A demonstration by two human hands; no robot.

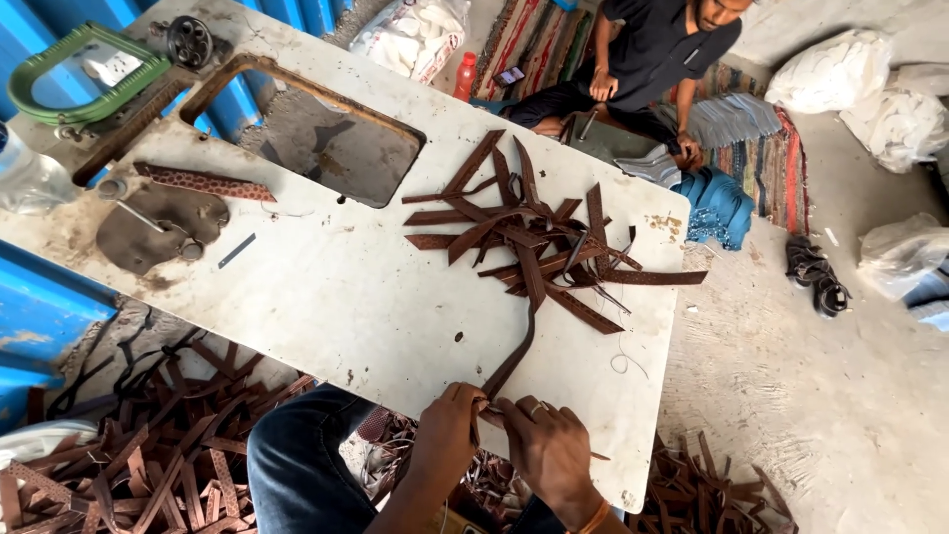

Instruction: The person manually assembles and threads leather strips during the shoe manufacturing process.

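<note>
left hand (pixel 447 427) pinches brown strap (pixel 514 361) end | right hand (pixel 547 447) grips beside it | we keep the strap taut, clear of the strap pile (pixel 539 237) ahead (tangles easily)

Your left hand (pixel 447 427) and right hand (pixel 547 445) sit close together low in view, fingertips pinched and nearly touching, knuckles up, both forearms coming in from the bottom edge.

left hand (pixel 445 435): bare | right hand (pixel 549 445): finger ring, orange wristband | legs: dark blue jeans
</note>
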